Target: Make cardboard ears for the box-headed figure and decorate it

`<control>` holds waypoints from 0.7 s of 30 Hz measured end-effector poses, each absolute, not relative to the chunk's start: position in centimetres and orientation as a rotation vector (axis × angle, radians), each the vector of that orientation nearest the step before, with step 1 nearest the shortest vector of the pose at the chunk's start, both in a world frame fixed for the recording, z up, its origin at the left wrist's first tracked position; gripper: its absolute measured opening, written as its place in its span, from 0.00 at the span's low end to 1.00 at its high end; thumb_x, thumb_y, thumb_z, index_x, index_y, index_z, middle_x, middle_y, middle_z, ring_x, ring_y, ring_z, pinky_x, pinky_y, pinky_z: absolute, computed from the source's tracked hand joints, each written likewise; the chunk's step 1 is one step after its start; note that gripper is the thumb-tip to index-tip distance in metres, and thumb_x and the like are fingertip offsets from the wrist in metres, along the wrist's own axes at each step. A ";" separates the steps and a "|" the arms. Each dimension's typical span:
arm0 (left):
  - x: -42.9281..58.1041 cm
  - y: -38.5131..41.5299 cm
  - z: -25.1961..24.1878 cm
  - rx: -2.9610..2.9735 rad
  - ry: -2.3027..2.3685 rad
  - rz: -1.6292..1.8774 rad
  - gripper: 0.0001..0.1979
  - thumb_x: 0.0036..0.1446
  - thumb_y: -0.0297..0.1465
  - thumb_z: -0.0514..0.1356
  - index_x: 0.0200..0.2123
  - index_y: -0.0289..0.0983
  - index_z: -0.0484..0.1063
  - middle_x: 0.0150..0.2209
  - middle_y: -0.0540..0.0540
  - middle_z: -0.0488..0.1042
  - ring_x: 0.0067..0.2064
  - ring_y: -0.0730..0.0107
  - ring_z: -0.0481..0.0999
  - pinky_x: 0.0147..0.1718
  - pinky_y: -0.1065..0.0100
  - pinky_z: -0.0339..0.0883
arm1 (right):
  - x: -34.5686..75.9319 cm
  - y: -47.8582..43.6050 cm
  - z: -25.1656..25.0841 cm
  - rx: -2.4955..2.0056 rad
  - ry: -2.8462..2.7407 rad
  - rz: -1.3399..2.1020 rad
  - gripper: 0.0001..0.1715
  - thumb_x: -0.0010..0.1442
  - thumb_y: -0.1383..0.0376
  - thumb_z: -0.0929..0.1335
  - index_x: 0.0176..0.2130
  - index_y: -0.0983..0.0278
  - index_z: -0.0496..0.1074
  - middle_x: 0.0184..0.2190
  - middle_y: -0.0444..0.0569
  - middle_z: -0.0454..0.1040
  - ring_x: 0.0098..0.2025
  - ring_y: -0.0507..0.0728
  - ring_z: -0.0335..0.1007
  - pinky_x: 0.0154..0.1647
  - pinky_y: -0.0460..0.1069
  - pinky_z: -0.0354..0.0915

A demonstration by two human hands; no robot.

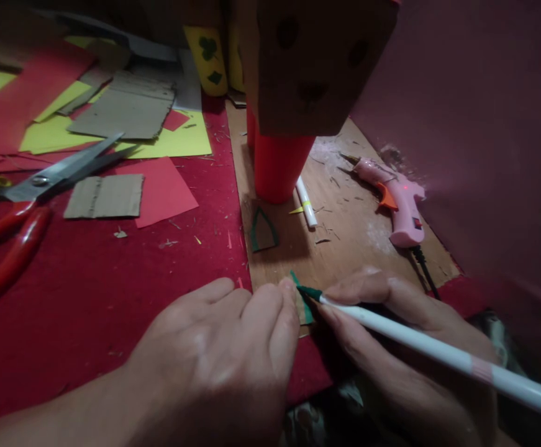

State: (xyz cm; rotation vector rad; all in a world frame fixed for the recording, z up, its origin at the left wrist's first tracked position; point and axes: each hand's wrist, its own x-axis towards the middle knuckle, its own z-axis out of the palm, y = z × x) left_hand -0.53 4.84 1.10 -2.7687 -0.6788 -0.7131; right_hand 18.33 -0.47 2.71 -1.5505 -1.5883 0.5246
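Partly hidden: flat wooden board [358, 254], behind a boxy cardboard form [321, 81], itself deep in shadow and cut off above. Left hand [214, 347]: fingers bent together, pinning down a small tan cardboard piece [302, 312], green-edged, mostly covered, at the board's near edge. Right hand [419, 379]: thumb and fingers clamped around a smooth white pen [400, 333], far end cropped at right, green tip against the piece.

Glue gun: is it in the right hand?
No, the right hand holds a white pen, while the glue gun lies on the wooden board.
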 end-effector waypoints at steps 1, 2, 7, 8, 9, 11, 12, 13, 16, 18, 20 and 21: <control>-0.6 4.8 1.1 -2.771 -0.674 -0.711 0.15 0.67 0.22 0.47 0.47 0.27 0.73 0.27 0.47 0.75 0.22 0.63 0.72 0.20 0.60 0.68 | 18.4 -0.5 2.8 -1.558 -1.583 0.524 0.07 0.59 0.69 0.74 0.33 0.58 0.75 0.27 0.43 0.82 0.26 0.54 0.79 0.25 0.46 0.74; -0.6 4.8 1.1 -2.768 -0.676 -0.709 0.15 0.67 0.22 0.47 0.47 0.27 0.73 0.27 0.46 0.75 0.23 0.63 0.72 0.20 0.60 0.68 | 18.4 -0.4 2.8 -1.565 -1.576 0.516 0.07 0.59 0.69 0.74 0.33 0.58 0.75 0.27 0.43 0.82 0.26 0.54 0.79 0.26 0.46 0.75; -0.7 4.7 1.1 -2.780 -0.700 -0.677 0.16 0.68 0.22 0.46 0.46 0.27 0.73 0.28 0.47 0.76 0.22 0.64 0.72 0.21 0.60 0.69 | 19.0 -0.2 3.1 -1.510 -1.695 0.572 0.04 0.61 0.68 0.73 0.34 0.60 0.76 0.28 0.44 0.83 0.26 0.54 0.81 0.25 0.45 0.76; -0.7 4.7 1.2 -2.777 -0.696 -0.683 0.16 0.68 0.22 0.46 0.45 0.28 0.74 0.28 0.46 0.76 0.22 0.64 0.72 0.21 0.60 0.69 | 19.0 -0.2 3.0 -1.523 -1.675 0.569 0.03 0.62 0.68 0.73 0.34 0.60 0.76 0.28 0.45 0.83 0.28 0.55 0.82 0.27 0.45 0.77; -0.7 4.7 1.2 -2.782 -0.690 -0.674 0.16 0.68 0.22 0.46 0.45 0.28 0.74 0.28 0.46 0.76 0.22 0.65 0.72 0.21 0.60 0.69 | 19.0 -0.2 3.0 -1.514 -1.669 0.558 0.04 0.62 0.68 0.73 0.34 0.60 0.76 0.28 0.44 0.83 0.28 0.55 0.82 0.27 0.45 0.77; -0.7 4.7 1.3 -2.784 -0.685 -0.671 0.16 0.68 0.22 0.46 0.45 0.29 0.74 0.28 0.47 0.76 0.22 0.65 0.72 0.19 0.61 0.67 | 18.9 -0.2 2.9 -1.515 -1.651 0.542 0.04 0.61 0.68 0.73 0.34 0.60 0.76 0.29 0.44 0.83 0.28 0.55 0.82 0.28 0.45 0.77; -0.8 4.7 1.3 -2.784 -0.684 -0.678 0.16 0.68 0.22 0.46 0.45 0.29 0.73 0.28 0.47 0.76 0.22 0.65 0.72 0.18 0.61 0.66 | 18.8 -0.2 2.8 -1.512 -1.655 0.543 0.04 0.61 0.68 0.73 0.34 0.59 0.76 0.29 0.44 0.83 0.28 0.55 0.82 0.28 0.45 0.77; -0.8 4.6 1.3 -2.781 -0.681 -0.687 0.16 0.68 0.23 0.45 0.45 0.29 0.73 0.28 0.47 0.75 0.21 0.65 0.72 0.18 0.61 0.66 | 18.8 -0.2 2.8 -1.515 -1.654 0.544 0.04 0.60 0.69 0.74 0.35 0.59 0.76 0.29 0.44 0.83 0.29 0.55 0.82 0.28 0.44 0.77; -0.9 4.5 1.1 -2.779 -0.678 -0.707 0.16 0.68 0.23 0.45 0.45 0.28 0.73 0.27 0.47 0.75 0.21 0.64 0.71 0.18 0.60 0.67 | 19.0 -0.1 2.9 -1.507 -1.644 0.563 0.05 0.61 0.70 0.74 0.35 0.59 0.77 0.30 0.43 0.84 0.29 0.54 0.82 0.29 0.44 0.77; -0.8 4.5 1.1 -2.786 -0.674 -0.704 0.16 0.68 0.23 0.45 0.44 0.28 0.73 0.27 0.47 0.74 0.21 0.64 0.71 0.18 0.60 0.66 | 19.1 -0.1 3.0 -1.470 -1.682 0.651 0.04 0.62 0.68 0.73 0.36 0.58 0.78 0.30 0.43 0.85 0.30 0.55 0.83 0.30 0.44 0.78; -0.6 4.6 1.1 -2.776 -0.676 -0.708 0.16 0.68 0.23 0.46 0.45 0.28 0.73 0.27 0.47 0.74 0.21 0.64 0.71 0.17 0.60 0.66 | 19.1 -0.2 3.0 -1.513 -1.606 0.655 0.03 0.63 0.64 0.73 0.35 0.57 0.78 0.30 0.43 0.85 0.30 0.56 0.84 0.30 0.46 0.78; -0.6 4.6 1.0 -2.768 -0.680 -0.705 0.16 0.68 0.23 0.46 0.45 0.28 0.73 0.27 0.47 0.75 0.21 0.64 0.71 0.17 0.60 0.66 | 19.1 -0.3 3.0 -1.549 -1.566 0.631 0.03 0.62 0.63 0.74 0.34 0.55 0.78 0.30 0.42 0.85 0.30 0.56 0.83 0.28 0.46 0.77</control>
